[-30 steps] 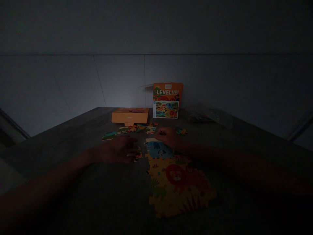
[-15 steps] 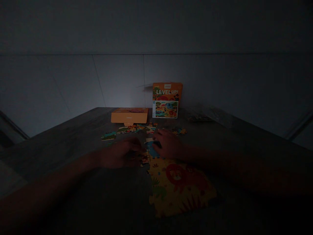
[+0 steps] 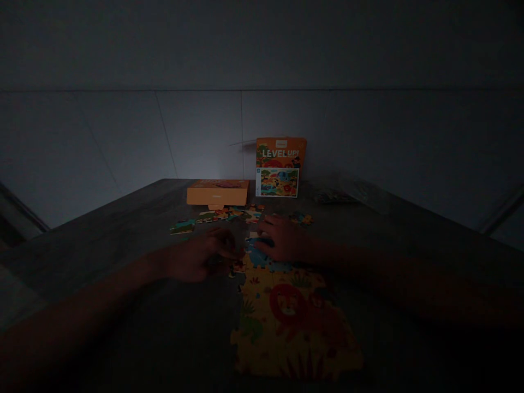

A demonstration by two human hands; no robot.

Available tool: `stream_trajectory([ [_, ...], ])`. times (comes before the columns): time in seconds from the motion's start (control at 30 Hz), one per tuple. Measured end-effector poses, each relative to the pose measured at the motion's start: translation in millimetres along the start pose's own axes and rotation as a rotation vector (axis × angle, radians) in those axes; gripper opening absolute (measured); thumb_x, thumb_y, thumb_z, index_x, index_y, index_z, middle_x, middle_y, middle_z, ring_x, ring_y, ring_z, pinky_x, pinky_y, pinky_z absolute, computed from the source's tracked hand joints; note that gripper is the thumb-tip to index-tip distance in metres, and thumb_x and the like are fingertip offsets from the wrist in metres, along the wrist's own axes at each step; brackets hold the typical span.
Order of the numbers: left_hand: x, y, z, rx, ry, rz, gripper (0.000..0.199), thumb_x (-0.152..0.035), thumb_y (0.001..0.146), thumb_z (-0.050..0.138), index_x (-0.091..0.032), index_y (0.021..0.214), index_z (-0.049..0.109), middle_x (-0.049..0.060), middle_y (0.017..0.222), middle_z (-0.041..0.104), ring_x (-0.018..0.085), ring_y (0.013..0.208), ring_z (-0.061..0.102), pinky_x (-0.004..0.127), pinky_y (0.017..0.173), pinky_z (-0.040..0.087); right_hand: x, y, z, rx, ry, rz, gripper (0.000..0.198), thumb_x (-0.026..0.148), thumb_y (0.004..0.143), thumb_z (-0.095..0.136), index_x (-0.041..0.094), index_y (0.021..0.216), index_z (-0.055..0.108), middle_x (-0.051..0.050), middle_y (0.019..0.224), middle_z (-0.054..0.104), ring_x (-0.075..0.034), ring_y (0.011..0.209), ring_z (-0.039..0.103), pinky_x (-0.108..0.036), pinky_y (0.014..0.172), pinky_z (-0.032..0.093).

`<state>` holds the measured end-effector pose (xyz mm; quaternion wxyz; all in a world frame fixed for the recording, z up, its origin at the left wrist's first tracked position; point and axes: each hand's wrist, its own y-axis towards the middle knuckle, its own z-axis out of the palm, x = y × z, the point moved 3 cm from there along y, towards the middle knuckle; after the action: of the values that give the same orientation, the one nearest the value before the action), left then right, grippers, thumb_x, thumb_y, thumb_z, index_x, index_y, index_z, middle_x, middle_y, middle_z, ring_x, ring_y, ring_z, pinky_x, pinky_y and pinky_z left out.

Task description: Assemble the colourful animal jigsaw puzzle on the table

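Observation:
A partly joined jigsaw puzzle (image 3: 262,305) with a red lion on yellow ground lies on the table in front of me. At its far end is a blue elephant section (image 3: 256,254). My right hand (image 3: 284,238) rests over that section with its fingers apart. Left of it, my left hand (image 3: 202,255) has its fingers curled at a small puzzle piece (image 3: 237,267) by the puzzle's left edge. Its fingers look closed on that piece, though the dim light hides the exact contact.
Loose puzzle pieces (image 3: 225,214) lie beyond my hands, with a few more pieces (image 3: 302,218) to the right. An orange box (image 3: 216,195) lies behind them. A "Level Up!" box (image 3: 280,166) stands upright near the wall. Clear plastic wrapping (image 3: 352,191) sits at the back right.
The lion part of the puzzle has shifted left and turned slightly, lining up more with the elephant section. The small piece at my left hand has moved slightly left. My right hand stays nearly in place.

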<state>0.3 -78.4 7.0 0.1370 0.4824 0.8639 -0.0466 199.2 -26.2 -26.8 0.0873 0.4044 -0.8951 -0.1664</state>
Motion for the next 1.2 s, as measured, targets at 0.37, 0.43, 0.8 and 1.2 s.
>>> stream_trajectory([
  [0.37,-1.9,-2.1,3.4,-0.015,0.020,0.026,0.027,-0.020,0.091,0.056,-0.025,0.112,0.071,0.008,0.103,0.057,0.023,0.099,0.053,0.035,0.087,0.044,6.4,-0.9,-0.1,-0.109,-0.073,-0.180,0.017,0.028,0.090,0.057,0.014,0.088,0.066,-0.011,0.092,0.062,-0.021,0.088,0.057,-0.032,0.077,0.043],
  [0.43,-4.2,-1.5,3.2,-0.023,0.023,0.031,0.025,-0.019,0.091,0.056,-0.024,0.111,0.072,0.007,0.098,0.058,0.022,0.095,0.054,0.033,0.083,0.044,12.9,-5.1,-0.2,-0.144,-0.106,-0.329,0.021,0.025,0.094,0.051,0.014,0.087,0.066,-0.009,0.084,0.064,-0.019,0.080,0.058,-0.030,0.072,0.042],
  [0.8,-3.5,1.4,7.3,-0.010,-0.174,0.095,0.023,-0.022,0.095,0.053,-0.023,0.105,0.074,0.006,0.087,0.070,0.018,0.077,0.062,0.027,0.069,0.047,26.2,-14.0,-3.8,-0.065,0.124,-0.569,0.026,0.024,0.092,0.049,0.017,0.077,0.069,0.000,0.061,0.066,-0.008,0.047,0.048,-0.023,0.048,0.028],
  [1.2,-5.6,2.2,7.5,0.011,-0.139,0.078,0.024,-0.023,0.096,0.051,-0.021,0.105,0.073,0.007,0.086,0.070,0.017,0.073,0.061,0.026,0.062,0.043,33.9,-16.4,-9.5,-0.013,0.090,-0.495,0.033,0.024,0.094,0.048,0.016,0.068,0.068,-0.002,0.059,0.065,-0.008,0.047,0.045,-0.024,0.050,0.026],
])
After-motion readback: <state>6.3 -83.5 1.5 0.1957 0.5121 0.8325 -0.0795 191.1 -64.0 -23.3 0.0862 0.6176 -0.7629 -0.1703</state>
